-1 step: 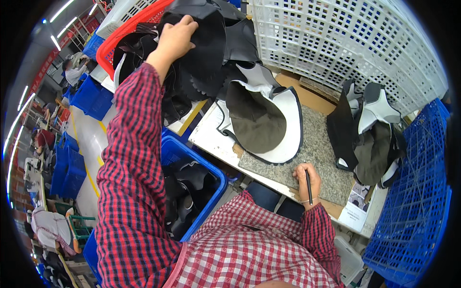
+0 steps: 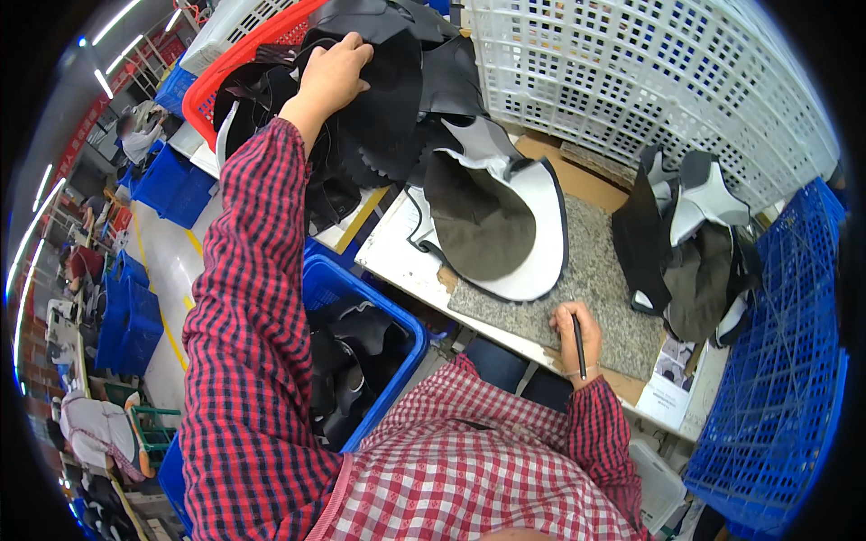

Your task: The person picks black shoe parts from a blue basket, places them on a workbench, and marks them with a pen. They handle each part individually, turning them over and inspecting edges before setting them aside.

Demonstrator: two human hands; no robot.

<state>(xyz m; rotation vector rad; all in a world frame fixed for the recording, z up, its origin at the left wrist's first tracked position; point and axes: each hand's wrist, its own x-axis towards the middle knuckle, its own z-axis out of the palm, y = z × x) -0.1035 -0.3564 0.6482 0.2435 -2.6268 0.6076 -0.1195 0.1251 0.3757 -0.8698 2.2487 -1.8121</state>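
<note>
Pick step was in hand: left hand [image 2: 336,74] was closed on a black leather piece [image 2: 388,99] atop the pile in the red basket [image 2: 236,68], right hand [image 2: 577,332] pinched a pen [image 2: 578,345] on the granite slab [image 2: 595,279] nearer the body; next move likely needed that piece carried to the slab.

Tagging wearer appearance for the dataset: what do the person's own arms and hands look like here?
Both arms wear long sleeves of red-and-dark checked cloth, cuffs reaching the wrists. The left hand and right hand are bare: no gloves, rings or watch visible. The torso shows a lighter red-and-white check.
</note>
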